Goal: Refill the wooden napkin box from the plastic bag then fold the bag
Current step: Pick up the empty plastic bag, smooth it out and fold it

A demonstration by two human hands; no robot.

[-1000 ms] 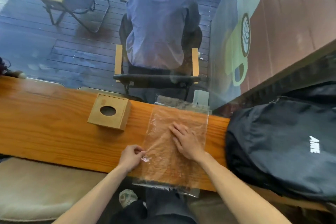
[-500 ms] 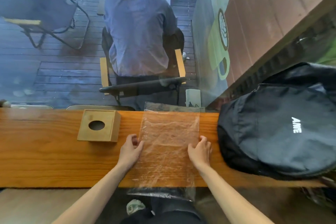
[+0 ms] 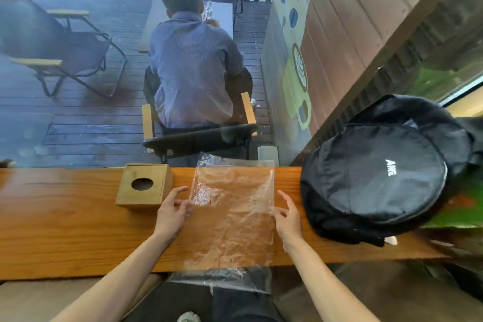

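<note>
A clear, empty plastic bag (image 3: 232, 219) lies flat across the wooden counter (image 3: 65, 230). Its near end hangs over the counter's front edge and its far end touches the window. My left hand (image 3: 171, 213) pinches the bag's left edge between thumb and fingers. My right hand (image 3: 287, 217) holds the right edge the same way, with the index finger stretched out. The upper side edges curl up slightly. To the left of the bag stands the wooden napkin box (image 3: 143, 187), its lid with a round hole on top. The left hand is just beside the box.
A black backpack (image 3: 376, 172) lies on the counter right of the bag, close to my right hand. Behind the window glass a person (image 3: 193, 70) sits on a chair with their back to me, and a folding chair (image 3: 60, 49) stands on the deck.
My right hand left the middle of the bag and went to its right edge. My left hand moved up along the left edge. The bag's upper side edges have lifted a little.
</note>
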